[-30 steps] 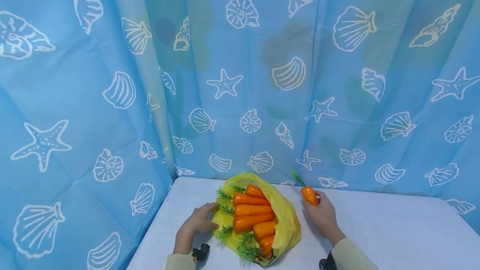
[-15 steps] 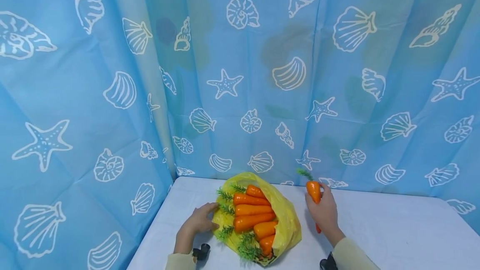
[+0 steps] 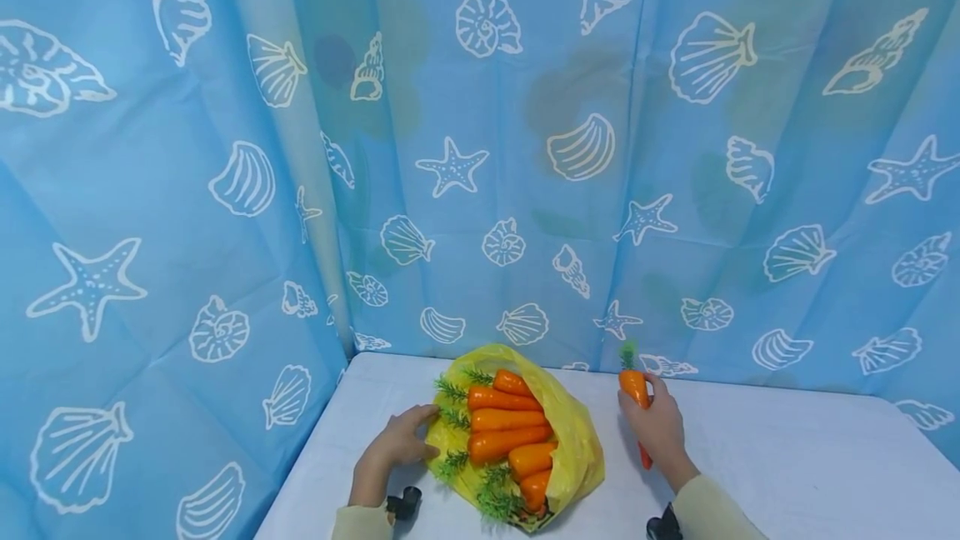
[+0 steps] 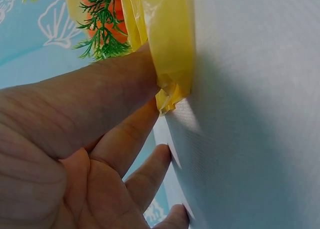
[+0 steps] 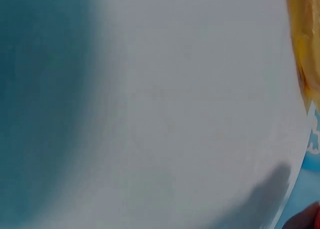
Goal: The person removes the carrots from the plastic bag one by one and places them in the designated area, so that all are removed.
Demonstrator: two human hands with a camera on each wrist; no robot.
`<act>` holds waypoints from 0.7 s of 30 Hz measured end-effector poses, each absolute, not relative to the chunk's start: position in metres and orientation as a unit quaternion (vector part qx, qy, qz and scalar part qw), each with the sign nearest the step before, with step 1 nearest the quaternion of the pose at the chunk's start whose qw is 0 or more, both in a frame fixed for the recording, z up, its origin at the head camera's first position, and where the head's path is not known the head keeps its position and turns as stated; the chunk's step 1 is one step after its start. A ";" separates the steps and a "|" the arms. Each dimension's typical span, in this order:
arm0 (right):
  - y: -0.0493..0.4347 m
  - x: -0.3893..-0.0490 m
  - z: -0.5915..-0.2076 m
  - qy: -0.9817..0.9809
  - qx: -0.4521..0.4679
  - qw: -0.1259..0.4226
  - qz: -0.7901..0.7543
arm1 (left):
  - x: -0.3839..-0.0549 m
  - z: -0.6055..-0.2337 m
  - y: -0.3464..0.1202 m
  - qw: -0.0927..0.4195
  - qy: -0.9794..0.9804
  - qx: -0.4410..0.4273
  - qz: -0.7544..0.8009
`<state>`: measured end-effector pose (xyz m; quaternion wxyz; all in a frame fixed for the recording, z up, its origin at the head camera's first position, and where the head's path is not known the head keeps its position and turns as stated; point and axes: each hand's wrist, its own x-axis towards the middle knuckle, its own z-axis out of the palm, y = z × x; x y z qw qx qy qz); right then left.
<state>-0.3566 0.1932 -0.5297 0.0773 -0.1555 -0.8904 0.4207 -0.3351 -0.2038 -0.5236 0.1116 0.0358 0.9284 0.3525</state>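
Note:
A yellow plastic bag [image 3: 576, 444] lies on the white-covered table with its mouth toward the left. Several orange toy carrots [image 3: 506, 443] with green leafy tops fill its opening. My left hand [image 3: 400, 442] pinches the bag's left edge; in the left wrist view the thumb and a finger meet at the yellow film [image 4: 172, 44]. Right of the bag, my right hand [image 3: 658, 430] grips a single carrot [image 3: 633, 387], leaves up and its thin tip showing below the hand. The right wrist view catches only a fingertip [image 5: 302, 219] in its lower corner.
The white tabletop [image 3: 795, 457] extends to the right of my right hand. A blue curtain [image 3: 480, 148] with white shell and starfish prints hangs behind the table and along its left side. Each wrist carries a small black camera mount [image 3: 405, 503].
My right hand has moved a little to the right with the carrot, whose leafy top has swung from leaning left to nearly upright. My left hand and the bag stay in place.

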 end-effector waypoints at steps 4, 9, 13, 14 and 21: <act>0.191 -0.357 -0.531 -0.897 -0.155 0.056 0.411 | -0.335 -0.524 -0.204 0.114 0.928 0.032 0.353; 0.189 -0.357 -0.532 -0.894 -0.153 -0.002 0.421 | -0.335 -0.523 -0.203 0.115 0.929 0.028 0.350; 0.188 -0.356 -0.533 -0.887 -0.157 -0.022 0.433 | -0.335 -0.522 -0.202 0.116 0.929 0.023 0.350; 0.188 -0.356 -0.533 -0.887 -0.155 -0.024 0.433 | -0.335 -0.522 -0.202 0.116 0.929 0.022 0.350; 0.192 -0.352 -0.533 -0.900 -0.126 -0.043 0.416 | -0.334 -0.522 -0.202 0.115 0.931 0.023 0.346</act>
